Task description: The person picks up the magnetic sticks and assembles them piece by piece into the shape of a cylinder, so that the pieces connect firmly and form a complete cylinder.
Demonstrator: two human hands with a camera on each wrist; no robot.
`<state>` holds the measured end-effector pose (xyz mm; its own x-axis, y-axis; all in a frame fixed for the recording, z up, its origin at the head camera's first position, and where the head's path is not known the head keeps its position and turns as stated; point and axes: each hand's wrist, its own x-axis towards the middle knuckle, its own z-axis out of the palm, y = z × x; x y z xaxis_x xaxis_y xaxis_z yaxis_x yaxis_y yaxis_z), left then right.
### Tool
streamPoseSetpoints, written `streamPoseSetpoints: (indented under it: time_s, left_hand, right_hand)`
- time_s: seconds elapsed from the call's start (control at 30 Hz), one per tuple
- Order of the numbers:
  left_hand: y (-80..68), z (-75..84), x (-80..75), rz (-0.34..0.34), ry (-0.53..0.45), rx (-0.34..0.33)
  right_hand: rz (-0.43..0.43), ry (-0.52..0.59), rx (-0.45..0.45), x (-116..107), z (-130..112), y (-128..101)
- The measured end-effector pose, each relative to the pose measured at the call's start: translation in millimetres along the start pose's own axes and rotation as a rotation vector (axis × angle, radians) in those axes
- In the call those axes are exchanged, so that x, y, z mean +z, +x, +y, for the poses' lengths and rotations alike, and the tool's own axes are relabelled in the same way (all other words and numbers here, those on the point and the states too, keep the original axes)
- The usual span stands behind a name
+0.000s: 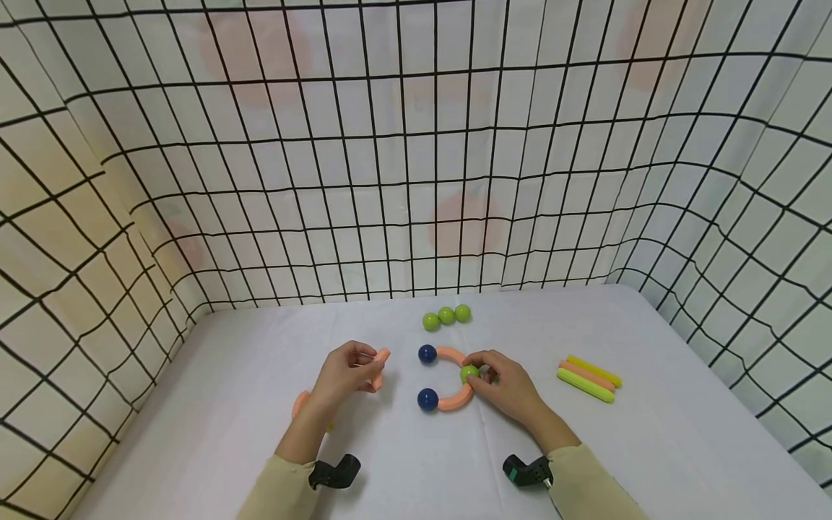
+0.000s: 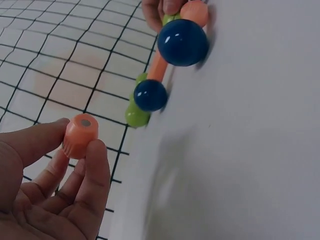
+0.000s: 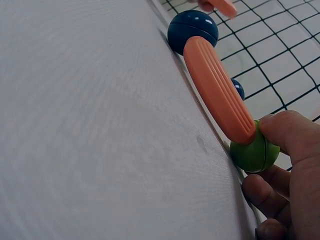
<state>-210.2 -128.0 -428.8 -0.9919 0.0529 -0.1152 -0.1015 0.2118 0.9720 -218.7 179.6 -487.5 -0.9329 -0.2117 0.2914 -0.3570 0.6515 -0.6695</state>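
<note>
The left hand (image 1: 341, 375) is pinching a curved orange plastic rod (image 1: 380, 365); the right hand (image 1: 507, 386) is gripping a green plastic ball (image 1: 469, 374) between two orange arcs (image 1: 455, 399), white table (image 1: 227, 404) lying open leftward.

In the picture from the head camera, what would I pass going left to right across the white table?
Left hand holding a curved orange piece → two dark blue balls → right hand pinching a green ball → three straight sticks, green, orange and yellow.
</note>
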Motion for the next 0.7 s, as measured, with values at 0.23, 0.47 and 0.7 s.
streamPoseSetpoints:
  time_s: [0.23, 0.47, 0.7]
  left_hand:
    - [5.1, 1.0, 15.6, -0.016, 0.032, -0.01]
    - [8.7, 1.0, 24.4, -0.024, 0.076, -0.03]
    - [13.5, -0.5, 32.9, -0.046, 0.142, -0.012]
  right_hand:
    - [-0.001, -0.013, 0.003, 0.3, -0.2, 0.1]
    - [-0.009, -0.013, 0.007, -0.6, -1.2, 0.5]
    - [-0.013, -0.013, 0.009, -0.6, -0.9, 0.3]
